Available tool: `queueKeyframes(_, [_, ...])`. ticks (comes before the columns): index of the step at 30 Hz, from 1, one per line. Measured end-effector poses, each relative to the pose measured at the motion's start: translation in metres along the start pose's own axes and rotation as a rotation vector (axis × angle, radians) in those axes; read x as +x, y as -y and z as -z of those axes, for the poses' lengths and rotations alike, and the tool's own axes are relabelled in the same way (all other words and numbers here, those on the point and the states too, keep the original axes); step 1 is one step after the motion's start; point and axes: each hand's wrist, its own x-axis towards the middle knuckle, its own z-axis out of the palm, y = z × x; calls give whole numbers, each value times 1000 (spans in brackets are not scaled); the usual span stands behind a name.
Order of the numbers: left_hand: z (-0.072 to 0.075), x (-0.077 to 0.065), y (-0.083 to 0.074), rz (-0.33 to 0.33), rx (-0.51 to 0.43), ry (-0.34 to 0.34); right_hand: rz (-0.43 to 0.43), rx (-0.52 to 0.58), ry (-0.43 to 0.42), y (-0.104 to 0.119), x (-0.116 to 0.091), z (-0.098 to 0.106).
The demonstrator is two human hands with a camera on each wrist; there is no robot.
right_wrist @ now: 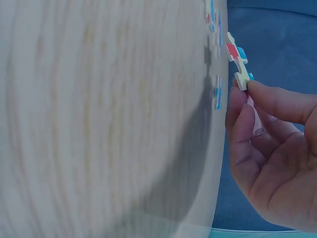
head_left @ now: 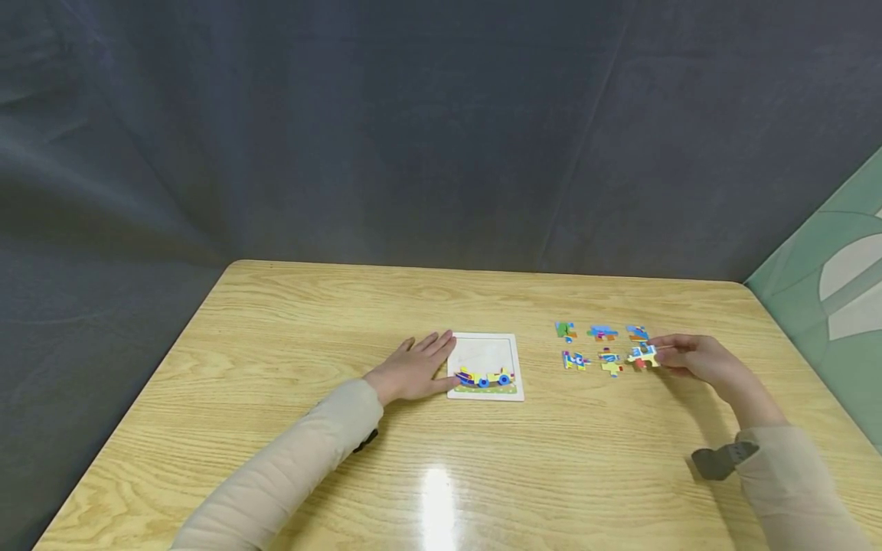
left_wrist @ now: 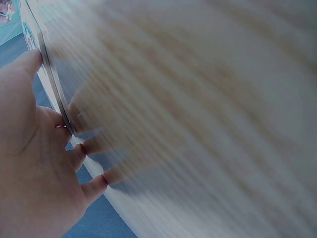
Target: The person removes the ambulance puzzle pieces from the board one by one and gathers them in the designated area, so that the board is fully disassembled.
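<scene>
A square white puzzle tray (head_left: 485, 344) lies on the table, its bottom row filled with joined pieces (head_left: 485, 380) that show yellow and blue wheeled shapes. My left hand (head_left: 416, 371) rests along the tray's left side with fingers spread, the thumb over its lower left corner. In the left wrist view, that hand's fingertips touch the table beside the tray's edge. Over on the right, my right hand (head_left: 696, 360) pinches a puzzle piece (right_wrist: 240, 62) between thumb and fingers. In the right wrist view this piece is held up off the table.
Several loose puzzle pieces lie left of my right hand, among them a green one (head_left: 566, 330), a blue and pink one (head_left: 602, 333), a blue and orange one (head_left: 637, 333) and a yellow one (head_left: 610, 363). A dark curtain (head_left: 441, 138) hangs behind the wooden table (head_left: 310, 321).
</scene>
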Motion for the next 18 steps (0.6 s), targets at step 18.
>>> queueKeyframes(18, [0,1,0,-1,11,0,-64,38,25,-11,2,4])
